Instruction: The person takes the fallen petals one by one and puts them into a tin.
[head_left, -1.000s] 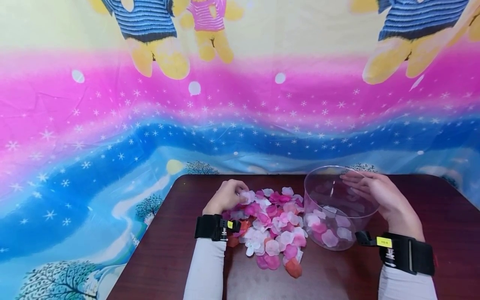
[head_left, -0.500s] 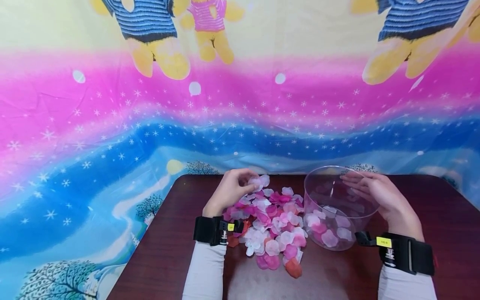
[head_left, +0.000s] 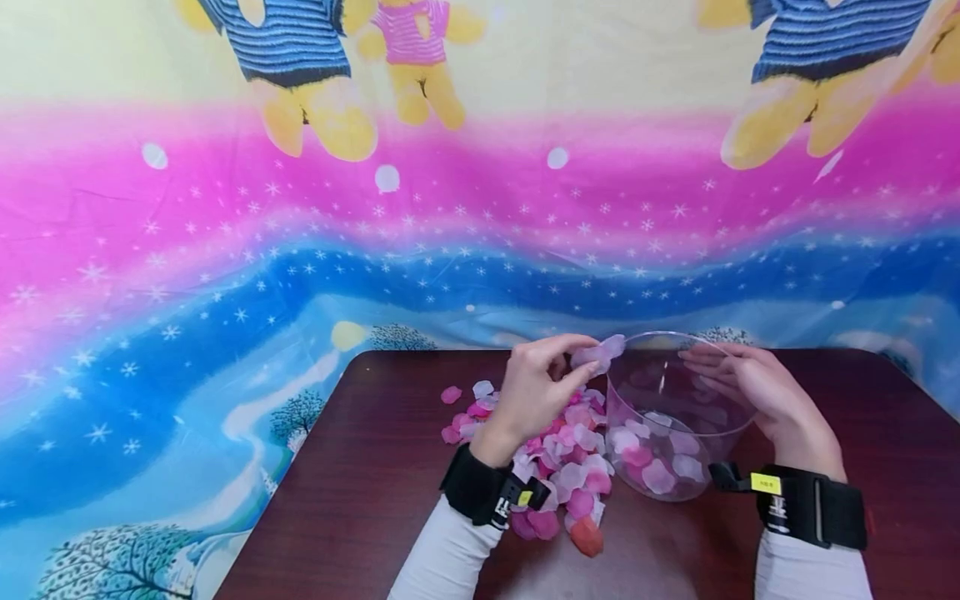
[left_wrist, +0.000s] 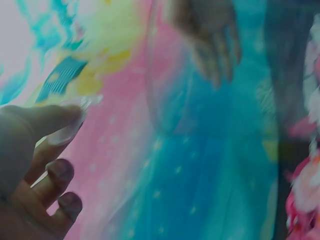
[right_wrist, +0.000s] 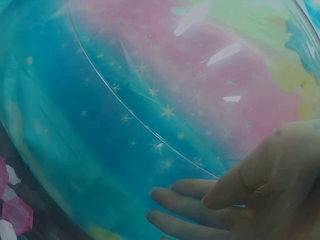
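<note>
Petals [head_left: 572, 477] lie on the table [head_left: 337, 500], likely light, soft, crushable, best pinched edgewise. Just right, a clear tub [head_left: 705, 434] holds more; it looks stiff, slippery, best steadied by its wall. The right hand [head_left: 783, 404], fingers straight, lies along its right side. At its far-left rim, the left hand [head_left: 534, 390] pinches pale petals [head_left: 600, 354].

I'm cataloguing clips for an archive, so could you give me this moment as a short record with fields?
Container: clear, round, open-topped
Petals inside: pink and pale
Left hand: pinching petals near the container's rim
Petals held: pale, count unclear
Right hand: fingers extended, at the container's right side
Petal pile: pink, pale and red, left of the container
Table: dark reddish-brown
Backdrop: printed cloth, snowflakes
</note>
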